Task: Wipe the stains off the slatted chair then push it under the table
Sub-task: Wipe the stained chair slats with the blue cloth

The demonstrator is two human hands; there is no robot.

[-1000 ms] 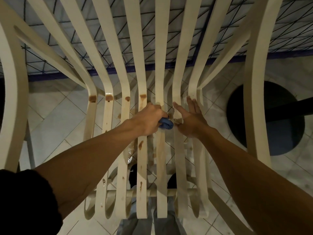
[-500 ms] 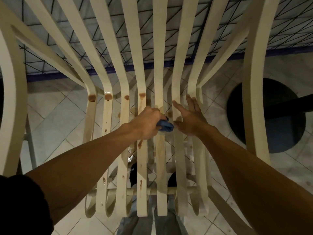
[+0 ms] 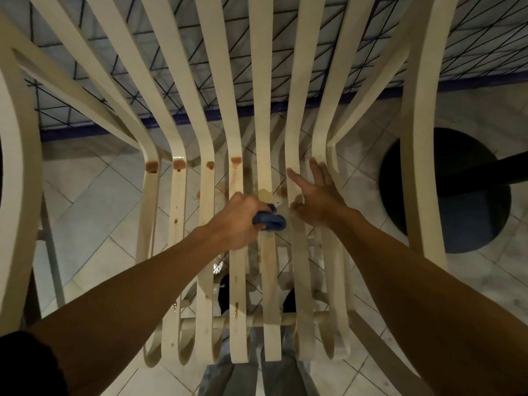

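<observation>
A cream slatted chair (image 3: 177, 195) fills the view from above, its seat slats running toward me. Brown stains (image 3: 236, 160) mark the bend of several left slats, with smaller drips lower down. My left hand (image 3: 237, 217) grips a bunched blue cloth (image 3: 271, 220) and presses it on a middle seat slat. My right hand (image 3: 317, 195) lies flat with straight fingers on the slats just right of the cloth.
A table top (image 3: 285, 52) with a dark line grid and a purple edge lies beyond the chair back. Its dark round base (image 3: 468, 212) stands on the pale tiled floor at the right. My legs and shoes show under the seat.
My left hand has drawn the cloth a little toward me along the middle slat, uncovering a wet patch. My right hand has stayed in place on the slats.
</observation>
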